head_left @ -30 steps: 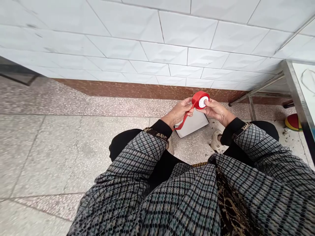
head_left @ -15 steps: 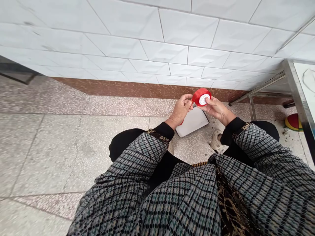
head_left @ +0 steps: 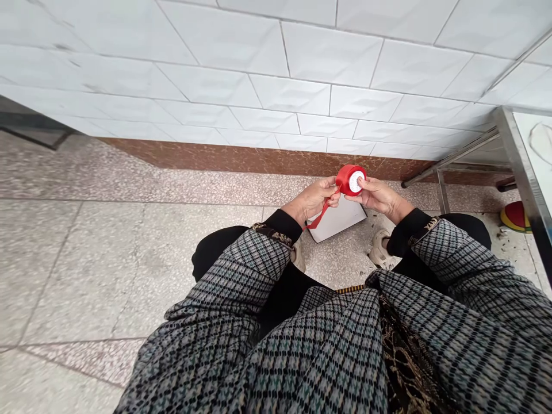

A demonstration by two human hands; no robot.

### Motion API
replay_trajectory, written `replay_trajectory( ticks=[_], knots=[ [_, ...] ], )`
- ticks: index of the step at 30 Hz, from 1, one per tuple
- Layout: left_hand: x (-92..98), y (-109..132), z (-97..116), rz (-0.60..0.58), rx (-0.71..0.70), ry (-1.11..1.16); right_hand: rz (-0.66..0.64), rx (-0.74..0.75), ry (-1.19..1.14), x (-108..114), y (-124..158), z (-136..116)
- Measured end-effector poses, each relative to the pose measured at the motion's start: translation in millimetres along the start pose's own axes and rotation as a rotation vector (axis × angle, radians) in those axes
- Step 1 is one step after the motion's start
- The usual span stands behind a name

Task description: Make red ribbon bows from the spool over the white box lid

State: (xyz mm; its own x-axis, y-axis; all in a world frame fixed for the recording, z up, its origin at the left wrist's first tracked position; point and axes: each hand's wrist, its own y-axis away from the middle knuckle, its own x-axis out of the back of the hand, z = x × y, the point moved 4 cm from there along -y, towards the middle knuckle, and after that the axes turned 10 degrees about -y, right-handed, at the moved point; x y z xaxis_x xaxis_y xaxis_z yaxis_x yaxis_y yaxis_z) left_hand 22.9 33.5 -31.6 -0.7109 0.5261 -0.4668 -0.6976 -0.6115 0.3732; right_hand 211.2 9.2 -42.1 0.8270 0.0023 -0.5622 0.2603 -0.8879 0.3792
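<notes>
A roll of red ribbon (head_left: 345, 176) with a white label on its side is held up in front of me. My right hand (head_left: 379, 197) grips the roll, its thumb pressed on the label and its fingers underneath. At the roll's left side, my left hand (head_left: 318, 196) is closed on the loose ribbon (head_left: 319, 217), pinching it close to the roll. The tail hangs down below my left fingers. Beneath both hands lies a white, flat, box-like thing (head_left: 338, 221) with dark edges, on the floor between my feet.
A white tiled wall (head_left: 284, 92) with a brown base strip rises ahead. To the right stands a metal-framed table (head_left: 511, 135), with a red and yellow ball (head_left: 516, 217) on the floor beside it. Small debris is scattered on the speckled floor (head_left: 103, 259).
My left hand has turned and shifted slightly left, and more of the ribbon tail now shows below it. The roll has come slightly lower and rotated in my right hand.
</notes>
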Motion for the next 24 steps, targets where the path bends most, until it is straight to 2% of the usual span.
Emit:
replay_trajectory(
  ticks=[3,8,10,12,15,18,21,24],
  knots=[
    [0.1,4,-1,-0.031,0.040,-0.006,-0.058,-0.048,0.113,1,2,-14],
    [-1.0,8,-11,-0.144,0.139,-0.076,-0.295,-0.074,0.461,-5,7,-40],
    [-1.9,8,-15,-0.152,0.140,-0.119,-0.327,-0.075,0.569,-4,8,-43],
    [-1.8,7,-15,-0.108,0.101,-0.164,-0.279,-0.029,0.640,-1,9,-47],
    [1.7,7,-8,0.046,-0.016,-0.235,-0.161,0.034,0.680,8,10,-54],
    [5.9,6,-3,0.162,-0.073,-0.314,-0.063,0.056,0.675,18,11,-60],
    [7.2,5,-3,0.200,-0.080,-0.342,-0.042,0.065,0.655,21,10,-61],
    [3.9,3,-4,0.208,-0.065,-0.266,-0.032,0.087,0.634,21,8,-59]
  ],
)
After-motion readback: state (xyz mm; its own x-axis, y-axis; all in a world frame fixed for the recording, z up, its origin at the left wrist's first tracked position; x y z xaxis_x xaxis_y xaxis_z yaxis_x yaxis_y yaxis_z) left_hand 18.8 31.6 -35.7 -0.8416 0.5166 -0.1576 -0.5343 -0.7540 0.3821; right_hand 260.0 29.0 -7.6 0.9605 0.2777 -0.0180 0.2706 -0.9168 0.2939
